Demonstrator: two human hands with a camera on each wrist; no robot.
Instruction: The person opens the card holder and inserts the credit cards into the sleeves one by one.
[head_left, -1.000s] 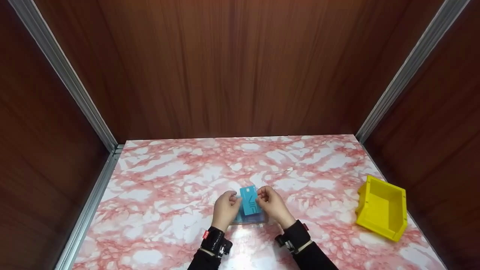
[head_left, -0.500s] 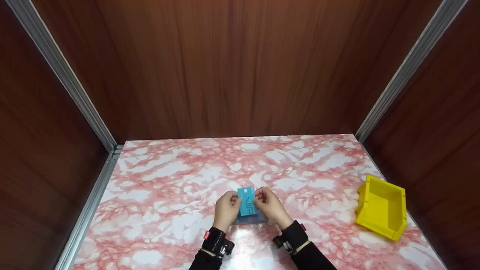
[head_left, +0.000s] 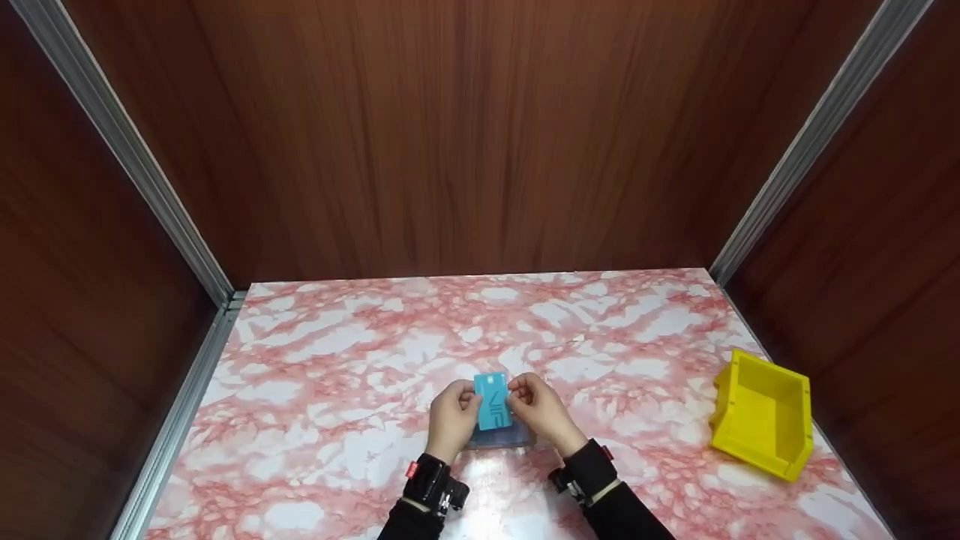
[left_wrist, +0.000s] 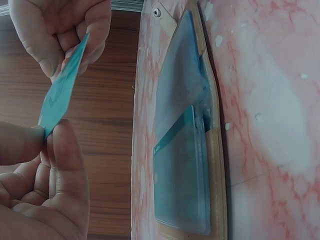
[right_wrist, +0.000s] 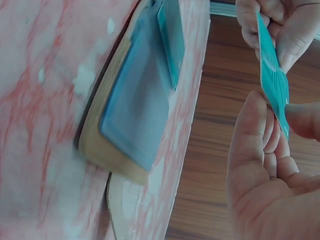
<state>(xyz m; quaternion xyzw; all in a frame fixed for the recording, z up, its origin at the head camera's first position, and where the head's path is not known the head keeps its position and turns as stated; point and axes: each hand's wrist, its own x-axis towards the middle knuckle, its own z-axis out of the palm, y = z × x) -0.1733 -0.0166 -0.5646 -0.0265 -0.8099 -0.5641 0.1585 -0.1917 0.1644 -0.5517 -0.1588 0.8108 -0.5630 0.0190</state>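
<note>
blue "vip" card (head_left: 493, 402) between both hands

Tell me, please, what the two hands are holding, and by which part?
Both pinch the blue card by its long side edges: left hand on the left edge, right hand on the right.

Test booth: wood-panel walls (head_left: 465, 135), marble-print tabletop (head_left: 337, 360).

The card (head_left: 493, 401) is turquoise with paler lettering. The sleeve (head_left: 501, 436) beneath it is clear with a blue-grey tint, and a teal card shows inside it in the wrist views. The desk (head_left: 360, 360) is white marbled with pink-red veins. The bin (head_left: 763, 414) is bright yellow. The walls (head_left: 465, 135) are dark reddish-brown wood grain, with silver corner rails (head_left: 120, 150). The cuffs (head_left: 600, 480) are black.
</note>
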